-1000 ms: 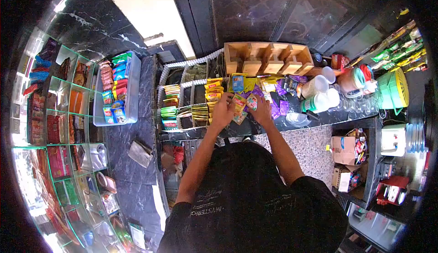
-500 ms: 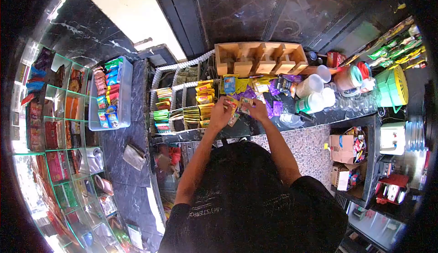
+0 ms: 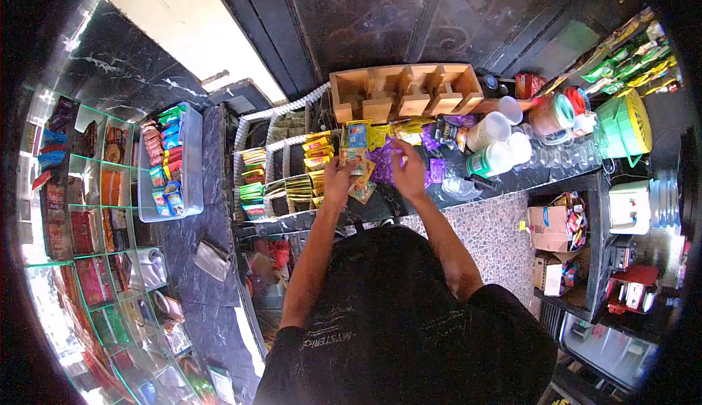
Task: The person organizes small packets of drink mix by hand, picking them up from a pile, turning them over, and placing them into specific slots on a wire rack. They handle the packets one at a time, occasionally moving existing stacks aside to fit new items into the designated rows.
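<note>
My left hand [image 3: 337, 180] is closed around several small sachets [image 3: 354, 162], mostly yellow and orange, which fan out to its right over the dark counter. To the right, my right hand [image 3: 410, 169] hovers beside a pile of purple sachets [image 3: 383, 165]. Its thumb and forefinger look apart, with nothing visible between them. Behind the hands lie yellow sachets [image 3: 377, 137] and a blue-and-yellow packet [image 3: 357, 134]. Left of my left hand, a white-edged divided rack [image 3: 273, 145] holds upright rows of sachets.
A wooden compartment box [image 3: 378, 110] stands at the back. Plastic jars [image 3: 488, 133] and a green bucket [image 3: 618, 129] are to the right. A clear bin [image 3: 191, 164] of packets sits left, beside glass shelves [image 3: 91, 262]. Cardboard boxes [image 3: 548, 227] fill a lower shelf.
My right hand has come away from the sachets and risen slightly beside the purple pile. My left hand keeps its sachets and has shifted a little left. The view has turned slightly.
</note>
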Demonstrator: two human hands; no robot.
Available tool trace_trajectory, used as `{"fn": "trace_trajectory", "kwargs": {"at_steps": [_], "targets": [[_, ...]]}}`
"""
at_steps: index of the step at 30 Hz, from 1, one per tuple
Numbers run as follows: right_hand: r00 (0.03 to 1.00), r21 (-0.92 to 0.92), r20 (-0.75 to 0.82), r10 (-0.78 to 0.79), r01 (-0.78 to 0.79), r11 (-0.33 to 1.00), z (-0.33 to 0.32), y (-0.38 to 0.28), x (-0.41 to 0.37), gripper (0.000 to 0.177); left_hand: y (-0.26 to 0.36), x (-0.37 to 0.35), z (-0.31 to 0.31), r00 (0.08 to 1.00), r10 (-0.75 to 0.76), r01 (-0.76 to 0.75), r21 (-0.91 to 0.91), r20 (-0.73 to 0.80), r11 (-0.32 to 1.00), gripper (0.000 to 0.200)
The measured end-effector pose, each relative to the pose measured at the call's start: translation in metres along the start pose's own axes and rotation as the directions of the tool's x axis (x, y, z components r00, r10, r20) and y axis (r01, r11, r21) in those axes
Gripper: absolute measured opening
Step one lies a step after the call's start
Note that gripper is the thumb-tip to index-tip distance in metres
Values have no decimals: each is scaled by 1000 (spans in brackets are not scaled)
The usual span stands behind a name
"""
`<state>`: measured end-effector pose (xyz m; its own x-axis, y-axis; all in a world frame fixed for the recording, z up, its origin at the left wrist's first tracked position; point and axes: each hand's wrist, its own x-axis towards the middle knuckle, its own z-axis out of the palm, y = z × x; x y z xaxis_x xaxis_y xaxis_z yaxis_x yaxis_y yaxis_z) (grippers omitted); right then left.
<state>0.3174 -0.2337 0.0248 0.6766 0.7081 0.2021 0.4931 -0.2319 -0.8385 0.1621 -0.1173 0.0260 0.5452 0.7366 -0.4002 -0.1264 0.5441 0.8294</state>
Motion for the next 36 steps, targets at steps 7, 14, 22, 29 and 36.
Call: {"fn": "trace_trajectory", "kwargs": {"at_steps": [7, 14, 22, 29, 36], "targets": [[801, -209, 367, -473, 566, 797, 15, -43, -24, 58, -21, 12, -10, 960, -181, 258, -414, 215, 873, 25], [961, -227, 276, 33, 31, 973, 22, 32, -13, 54, -6, 7, -21, 997, -66, 73, -269, 37, 960, 23], [895, 293, 435, 97, -243, 925, 24, -5, 2, 34, -38, 18, -37, 969, 238, -227, 594, 61, 772, 18], [864, -159, 448, 230, -176, 971, 31, 32, -7, 43, -28, 16, -37, 963, 201, -191, 72, -181, 979, 18], [767, -582, 506, 395, -34, 812, 58, 30, -50, 82, -34, 22, -56, 997, 49, -63, -266, -60, 962, 11]]}}
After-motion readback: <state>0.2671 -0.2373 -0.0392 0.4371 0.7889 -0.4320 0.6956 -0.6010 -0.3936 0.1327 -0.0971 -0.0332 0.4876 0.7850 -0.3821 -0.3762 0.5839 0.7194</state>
